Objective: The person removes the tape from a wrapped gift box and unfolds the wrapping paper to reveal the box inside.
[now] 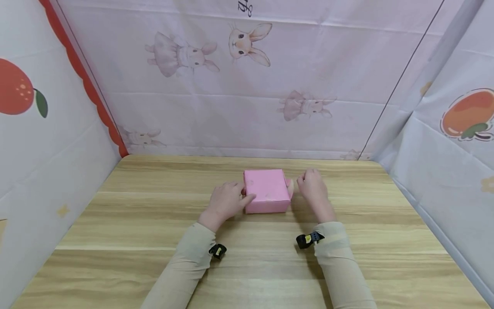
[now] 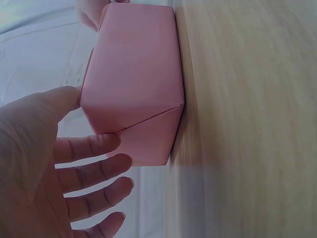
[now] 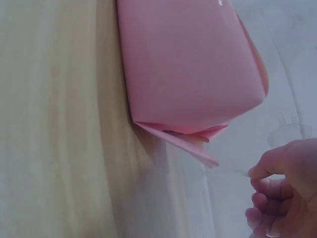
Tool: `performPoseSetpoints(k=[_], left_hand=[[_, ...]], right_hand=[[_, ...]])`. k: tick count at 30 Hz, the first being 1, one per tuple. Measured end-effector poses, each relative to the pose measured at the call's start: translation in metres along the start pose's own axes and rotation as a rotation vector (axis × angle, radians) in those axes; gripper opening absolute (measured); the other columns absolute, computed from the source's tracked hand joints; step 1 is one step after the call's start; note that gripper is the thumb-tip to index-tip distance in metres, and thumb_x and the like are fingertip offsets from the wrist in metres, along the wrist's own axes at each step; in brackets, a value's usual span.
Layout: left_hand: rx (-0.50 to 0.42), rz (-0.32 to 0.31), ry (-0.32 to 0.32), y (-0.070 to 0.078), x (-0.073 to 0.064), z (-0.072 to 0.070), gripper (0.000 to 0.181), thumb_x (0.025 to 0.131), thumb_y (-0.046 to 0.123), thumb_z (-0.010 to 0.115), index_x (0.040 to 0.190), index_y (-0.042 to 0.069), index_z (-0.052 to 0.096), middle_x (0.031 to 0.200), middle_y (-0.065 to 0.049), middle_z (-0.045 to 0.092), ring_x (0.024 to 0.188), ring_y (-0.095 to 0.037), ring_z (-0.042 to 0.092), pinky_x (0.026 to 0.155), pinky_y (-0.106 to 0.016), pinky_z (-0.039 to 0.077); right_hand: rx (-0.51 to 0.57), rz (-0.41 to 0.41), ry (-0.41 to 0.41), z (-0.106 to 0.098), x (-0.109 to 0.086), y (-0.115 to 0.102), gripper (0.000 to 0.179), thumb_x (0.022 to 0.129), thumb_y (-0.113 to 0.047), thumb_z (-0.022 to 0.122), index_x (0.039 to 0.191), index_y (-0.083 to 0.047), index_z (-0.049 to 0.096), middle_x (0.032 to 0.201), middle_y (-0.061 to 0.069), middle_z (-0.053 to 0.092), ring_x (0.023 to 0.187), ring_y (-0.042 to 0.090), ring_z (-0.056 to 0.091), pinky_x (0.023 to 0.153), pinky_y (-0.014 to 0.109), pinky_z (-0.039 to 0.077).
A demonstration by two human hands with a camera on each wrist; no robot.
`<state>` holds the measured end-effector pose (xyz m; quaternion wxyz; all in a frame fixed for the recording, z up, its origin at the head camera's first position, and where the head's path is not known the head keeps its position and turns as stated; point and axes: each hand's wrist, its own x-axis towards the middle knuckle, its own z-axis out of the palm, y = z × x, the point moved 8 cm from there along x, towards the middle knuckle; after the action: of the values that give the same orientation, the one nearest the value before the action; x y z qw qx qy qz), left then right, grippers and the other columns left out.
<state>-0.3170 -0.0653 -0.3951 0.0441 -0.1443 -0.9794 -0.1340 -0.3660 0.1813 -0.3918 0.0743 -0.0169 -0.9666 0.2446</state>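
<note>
Pink box between both hands, right fingertips pinching a clear strip

Pink box [image 1: 267, 189] sits on the wooden table [image 1: 254, 266], right of the left fingertips and left of the right fingertips. Looks paper-covered, with a diagonal seam [image 2: 151, 119] on the end facing the left index finger.

Left hand [image 1: 225, 201]: fingers extended and spread, no clench. Thumb rests at the top edge, near corner; index tip touches the end just below the thumb. Remaining fingers fan out beside that end; cannot tell if they all touch.

Right hand [image 1: 314, 189]: thumb and index tips pinch a thin clear strip [image 3: 233, 169], probably tape; other fingers curled in. Strip runs from those tips toward a pink flap [image 3: 183, 148], which sticks out from the box end nearest the right fingers. Join between strip and flap too faint to tell. Right fingers are off the box, just beside the flap.

Behind the fingers on both arms: light sleeves [image 1: 187, 262], each with a small black device [image 1: 218, 251] at the wrist. Beyond the fingertips, past the table's far edge, stands a pale backdrop [image 1: 239, 111] printed with rabbits.
</note>
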Motion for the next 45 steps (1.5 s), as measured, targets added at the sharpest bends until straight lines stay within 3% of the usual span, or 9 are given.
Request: performPoseSetpoints(k=[4, 9, 11, 14, 21, 30, 37, 45], left_hand=[[-0.002, -0.013, 0.005, -0.001, 0.0, 0.001, 0.045, 0.092, 0.062, 0.051, 0.085, 0.017, 0.056, 0.077, 0.001, 0.057, 0.072, -0.018, 0.054, 0.068, -0.035, 0.046], [-0.031, -0.036, 0.021, -0.002, -0.001, 0.0, 0.064, 0.092, 0.063, 0.052, 0.124, 0.008, 0.057, 0.112, -0.01, 0.065, 0.102, -0.028, 0.063, 0.089, -0.048, 0.052], [-0.046, -0.038, 0.025, -0.002, -0.001, 0.0, 0.068, 0.092, 0.062, 0.052, 0.136, 0.011, 0.051, 0.126, -0.011, 0.061, 0.114, -0.031, 0.06, 0.096, -0.052, 0.049], [-0.06, -0.031, 0.029, -0.001, -0.002, 0.0, 0.065, 0.092, 0.061, 0.052, 0.14, 0.018, 0.05, 0.132, -0.009, 0.057, 0.118, -0.031, 0.058, 0.097, -0.053, 0.048], [-0.059, -0.014, 0.042, -0.001, -0.002, -0.001, 0.059, 0.092, 0.06, 0.053, 0.136, 0.02, 0.054, 0.132, -0.008, 0.056, 0.12, -0.03, 0.055, 0.097, -0.053, 0.048], [-0.011, 0.021, 0.095, 0.001, -0.003, -0.008, 0.047, 0.091, 0.06, 0.055, 0.114, 0.021, 0.062, 0.133, -0.01, 0.055, 0.123, -0.03, 0.051, 0.097, -0.052, 0.047], [0.042, 0.113, 0.17, 0.011, -0.006, -0.017, 0.031, 0.09, 0.051, 0.064, 0.096, 0.02, 0.067, 0.119, -0.005, 0.062, 0.112, -0.027, 0.055, 0.091, -0.046, 0.049], [0.068, 0.208, 0.179, 0.022, -0.008, -0.019, 0.024, 0.088, 0.045, 0.068, 0.093, 0.022, 0.069, 0.112, 0.001, 0.063, 0.109, -0.022, 0.054, 0.091, -0.044, 0.048]], right_hand=[[0.0, -0.003, -0.005, 0.0, -0.001, 0.002, 0.023, 0.095, -0.016, 0.047, 0.098, 0.003, 0.059, 0.105, 0.019, 0.056, 0.092, 0.032, 0.056, 0.078, 0.044, 0.051], [-0.013, -0.01, 0.021, -0.003, -0.002, 0.002, 0.02, 0.093, -0.016, 0.049, 0.094, 0.001, 0.059, 0.101, 0.019, 0.057, 0.091, 0.032, 0.057, 0.076, 0.046, 0.05], [-0.016, -0.009, 0.03, -0.005, -0.002, 0.002, 0.019, 0.092, -0.016, 0.05, 0.093, 0.0, 0.06, 0.1, 0.019, 0.058, 0.091, 0.033, 0.057, 0.076, 0.047, 0.05], [-0.007, 0.001, 0.034, -0.006, -0.002, 0.003, 0.02, 0.092, -0.016, 0.049, 0.092, 0.0, 0.06, 0.1, 0.019, 0.058, 0.091, 0.033, 0.057, 0.075, 0.046, 0.05], [0.021, 0.024, 0.074, -0.011, -0.001, 0.007, 0.02, 0.092, -0.017, 0.047, 0.092, -0.001, 0.06, 0.1, 0.019, 0.059, 0.09, 0.034, 0.058, 0.073, 0.047, 0.05], [0.029, 0.017, 0.093, -0.013, -0.002, 0.005, 0.02, 0.091, -0.017, 0.048, 0.094, -0.001, 0.061, 0.103, 0.02, 0.059, 0.093, 0.036, 0.059, 0.075, 0.05, 0.051], [0.032, 0.008, 0.098, -0.013, -0.002, 0.001, 0.02, 0.091, -0.017, 0.048, 0.092, -0.002, 0.061, 0.101, 0.018, 0.059, 0.091, 0.034, 0.058, 0.073, 0.048, 0.05], [0.027, -0.032, 0.117, -0.011, -0.002, -0.005, 0.019, 0.09, -0.016, 0.048, 0.092, -0.002, 0.06, 0.1, 0.019, 0.06, 0.092, 0.036, 0.059, 0.075, 0.05, 0.05]])
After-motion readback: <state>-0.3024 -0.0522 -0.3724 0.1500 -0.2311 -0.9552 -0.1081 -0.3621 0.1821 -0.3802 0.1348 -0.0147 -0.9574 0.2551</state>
